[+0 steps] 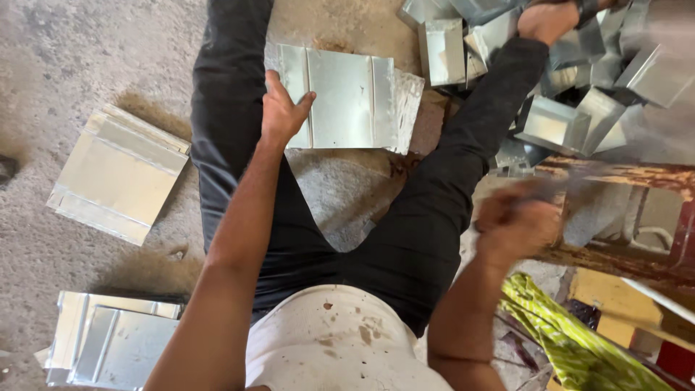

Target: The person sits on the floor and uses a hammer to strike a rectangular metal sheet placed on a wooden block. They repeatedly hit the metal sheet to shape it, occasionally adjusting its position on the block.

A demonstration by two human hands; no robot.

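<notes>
Our left hand [284, 110] grips folded sheet-metal panel [347, 98] at its left edge, steadying it on stone block [340, 190]; right hand [515, 226] blurred, clenched, apparently mid-swing. Next, we judge, calls for square blow on seam.

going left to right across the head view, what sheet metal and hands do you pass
flat sheet stack on the floor → left hand → ribbed sheet it holds → blurred right hand → heap of folded metal pieces
</notes>
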